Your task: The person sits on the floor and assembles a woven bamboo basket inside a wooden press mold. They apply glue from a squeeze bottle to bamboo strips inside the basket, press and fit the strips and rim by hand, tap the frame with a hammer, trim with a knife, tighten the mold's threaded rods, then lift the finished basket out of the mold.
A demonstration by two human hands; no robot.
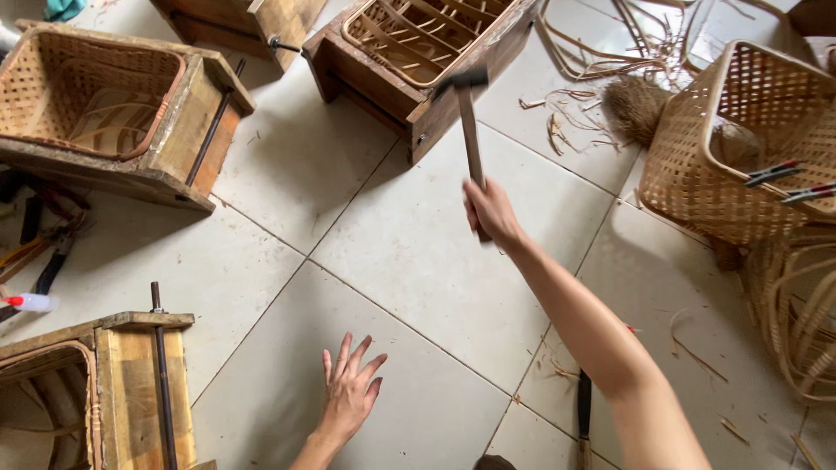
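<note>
Hammer, dark metal head on a slim brown wooden handle [470, 130]: gripped low on the handle by the right hand [490, 211], fingers wrapped tight, head raised over the near corner of a dark wooden block frame holding a half-woven pale bamboo basket [418, 54]. Step judged: striking the frame; next blow called for a square aim at that corner. Left hand [350, 390] lay flat on the pale tiled floor [409, 252], fingers spread, holding nothing. Finished woven basket with clips [740, 148] stood well apart.

A single head-worn camera looks steeply down, from close above, at the tiled floor [409, 252].
</note>
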